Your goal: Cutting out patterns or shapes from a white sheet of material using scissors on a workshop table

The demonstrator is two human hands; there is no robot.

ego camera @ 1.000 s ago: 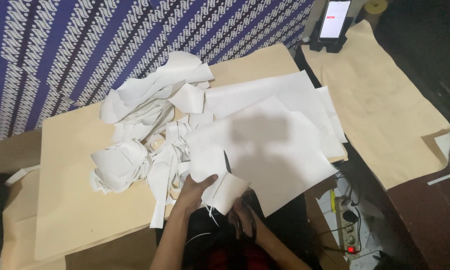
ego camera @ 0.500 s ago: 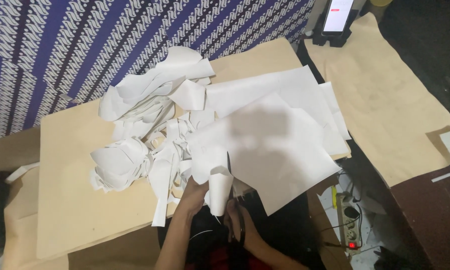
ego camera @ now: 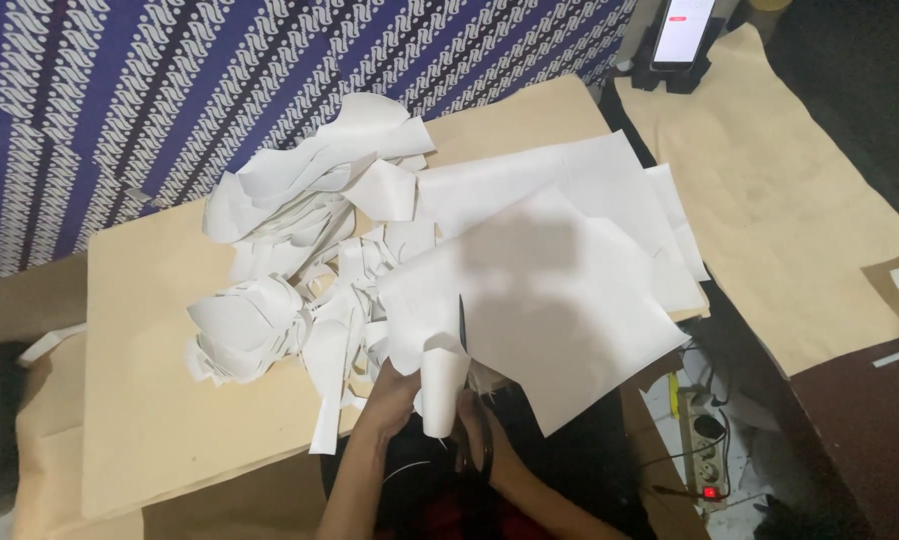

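A: What is being worked on?

B: A large white paper sheet (ego camera: 570, 300), lying across the near right part of the tan tabletop (ego camera: 160, 400) and hanging over its front edge. Its near corner is split by a cut, and the strip left of the cut has curled into a loose cone that dangles below the edge. A shadow falls across the middle of the sheet.

A: And what makes the cut?

B: Dark scissors (ego camera: 464, 345); the blades stand nearly upright in the slit, tips pointing away from the person.

A: Anything different from half a second ago?

B: Little. The sheet and the heap of white paper scraps (ego camera: 300, 290) to its left lie as before. The curled strip looks a bit longer, and both hands sit at much the same spot under the front edge.

A: How are the hands posed?

B: The left hand (ego camera: 395, 395) comes up from below, forearm angled toward the tabletop, fingers pinching the curled strip just left of the cut. The right hand (ego camera: 475, 430) sits just beside it, lower and mostly hidden by the paper cone, closed around the scissor handles; the fingers themselves are too dark to make out singly.

A: What else is about?

B: Blue patterned cloth (ego camera: 170, 90) behind the tabletop, a brown paper sheet (ego camera: 770, 200) to the right, a phone on a stand (ego camera: 685, 35) at the far edge, and a power strip (ego camera: 705, 465) on the floor
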